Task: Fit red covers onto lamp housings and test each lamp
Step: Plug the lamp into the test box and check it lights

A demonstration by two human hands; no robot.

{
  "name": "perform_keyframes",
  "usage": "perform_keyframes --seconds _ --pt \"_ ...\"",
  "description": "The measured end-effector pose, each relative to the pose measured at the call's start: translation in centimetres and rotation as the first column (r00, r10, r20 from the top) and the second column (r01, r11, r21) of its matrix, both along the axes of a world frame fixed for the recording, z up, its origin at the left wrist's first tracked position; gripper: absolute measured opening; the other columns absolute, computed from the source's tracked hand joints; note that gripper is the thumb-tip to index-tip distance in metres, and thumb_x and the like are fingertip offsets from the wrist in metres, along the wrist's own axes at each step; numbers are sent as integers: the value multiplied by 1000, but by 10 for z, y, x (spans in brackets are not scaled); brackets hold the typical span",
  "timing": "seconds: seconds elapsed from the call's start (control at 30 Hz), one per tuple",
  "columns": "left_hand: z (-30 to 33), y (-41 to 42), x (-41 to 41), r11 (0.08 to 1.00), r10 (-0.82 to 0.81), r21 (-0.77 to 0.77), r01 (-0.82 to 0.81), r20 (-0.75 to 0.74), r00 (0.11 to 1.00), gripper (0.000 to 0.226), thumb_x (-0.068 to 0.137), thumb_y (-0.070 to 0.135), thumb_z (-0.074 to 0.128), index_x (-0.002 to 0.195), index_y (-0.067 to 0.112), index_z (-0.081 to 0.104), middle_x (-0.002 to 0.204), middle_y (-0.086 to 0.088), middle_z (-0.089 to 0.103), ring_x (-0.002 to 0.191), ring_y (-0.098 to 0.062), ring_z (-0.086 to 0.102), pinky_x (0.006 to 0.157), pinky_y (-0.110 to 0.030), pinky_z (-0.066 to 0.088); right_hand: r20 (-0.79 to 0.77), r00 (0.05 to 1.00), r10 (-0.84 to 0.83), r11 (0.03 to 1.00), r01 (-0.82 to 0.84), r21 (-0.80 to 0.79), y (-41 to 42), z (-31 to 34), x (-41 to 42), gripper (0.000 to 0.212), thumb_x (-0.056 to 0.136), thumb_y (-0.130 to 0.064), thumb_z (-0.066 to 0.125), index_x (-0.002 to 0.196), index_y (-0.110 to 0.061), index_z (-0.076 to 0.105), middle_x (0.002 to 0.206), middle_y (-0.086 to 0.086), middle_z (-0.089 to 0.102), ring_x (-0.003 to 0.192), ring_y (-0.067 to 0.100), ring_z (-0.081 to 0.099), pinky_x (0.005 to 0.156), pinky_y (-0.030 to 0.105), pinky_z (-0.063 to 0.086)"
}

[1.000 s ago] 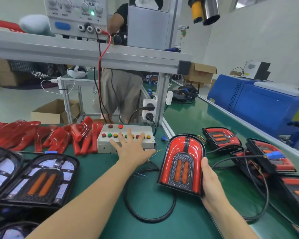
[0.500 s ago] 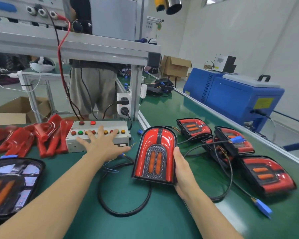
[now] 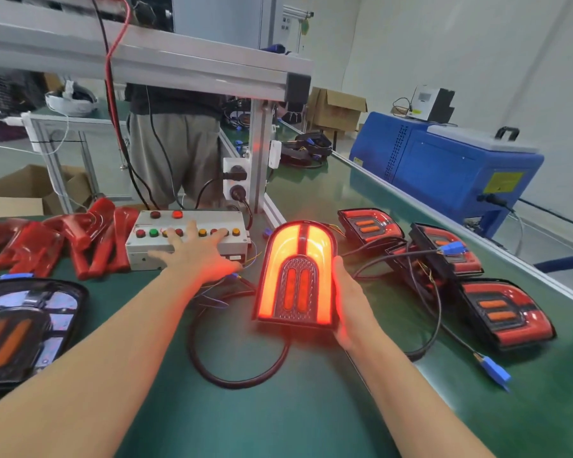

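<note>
Arched red-covered lamp [image 3: 296, 276] sits centre frame on the green bench mat [image 3: 278, 418], tilted up w/ its rounded end toward the back, lit bright red-orange. Right hand [image 3: 351, 305] grasps it along the right edge, palm against the side, fingers mostly hidden behind the housing; lamp lies just left of that palm, base touching or nearly touching the mat. A black cable loop [image 3: 232, 368] runs out from under the lamp's lower end.

Left hand [image 3: 196, 256] is spread flat, fingers straight, fingertips resting on the white button box [image 3: 186, 239] w/ coloured round buttons, left of centre. Which button is pressed – can't tell. It's not grasping anything.

Pile of loose red plastic covers [image 3: 63, 239] at mid-left, behind an uncovered black lamp housing w/ two orange strips [image 3: 20, 328] at lower left. Unlit finished lamps [image 3: 506, 312] cluster at right w/ black wiring and a blue plug [image 3: 493, 371]. Blue machine cabinet [image 3: 450, 163] at upper right. A person in grey shorts [image 3: 172, 157] stands behind the bench, upper centre-left.
</note>
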State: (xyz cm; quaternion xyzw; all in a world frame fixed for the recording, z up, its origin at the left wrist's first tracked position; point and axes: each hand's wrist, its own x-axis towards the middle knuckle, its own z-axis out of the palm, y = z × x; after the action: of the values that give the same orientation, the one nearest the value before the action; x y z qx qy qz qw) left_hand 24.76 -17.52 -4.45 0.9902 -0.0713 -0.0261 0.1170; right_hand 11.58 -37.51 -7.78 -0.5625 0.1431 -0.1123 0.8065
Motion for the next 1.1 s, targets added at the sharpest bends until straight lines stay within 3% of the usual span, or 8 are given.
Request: perform_keyframes --seconds 0.2,0.4,0.6,0.7,1.1 --pt "1 0 0 1000 4 5 -4 -17 1000 84 72 68 62 142 53 20 158 -5 -3 142 -43 -8 103 -75 8 -38 999 -17 998 19 57 -4 -2 -6 48 95 -56 39 114 -20 64 102 4 75 94 22 73 66 34 60" --pt "1 -1 1 999 12 30 -12 -11 1000 83 71 70 61 142 53 20 158 -5 -2 142 -45 -6 103 -75 8 -53 999 -10 999 13 46 -2 -2 -7 52 96 -57 36 122 -19 61 106 5 74 99 22 71 78 38 59" --pt "5 -1 3 996 8 92 -10 19 1000 81 71 74 55 142 53 22 157 -6 9 143 -42 2 105 -71 3 -58 998 -7 998 10 56 -2 -1 -8 53 96 -56 36 125 -18 59 107 4 74 99 22 71 78 38 60" --pt "7 -3 3 987 -24 162 15 55 998 82 72 75 53 143 49 23 158 -7 9 144 -38 -4 104 -72 -3 -68 998 -5 999 8 44 -2 0 -9 53 97 -56 35 127 -19 58 108 4 74 99 21 71 76 36 59" --pt "9 0 7 933 -152 348 88 160 975 72 81 64 49 145 45 24 158 -6 12 145 -33 -1 108 -68 -4 -93 996 -8 997 15 70 -3 1 -8 51 99 -55 32 125 -21 59 107 3 74 98 21 71 75 37 60"
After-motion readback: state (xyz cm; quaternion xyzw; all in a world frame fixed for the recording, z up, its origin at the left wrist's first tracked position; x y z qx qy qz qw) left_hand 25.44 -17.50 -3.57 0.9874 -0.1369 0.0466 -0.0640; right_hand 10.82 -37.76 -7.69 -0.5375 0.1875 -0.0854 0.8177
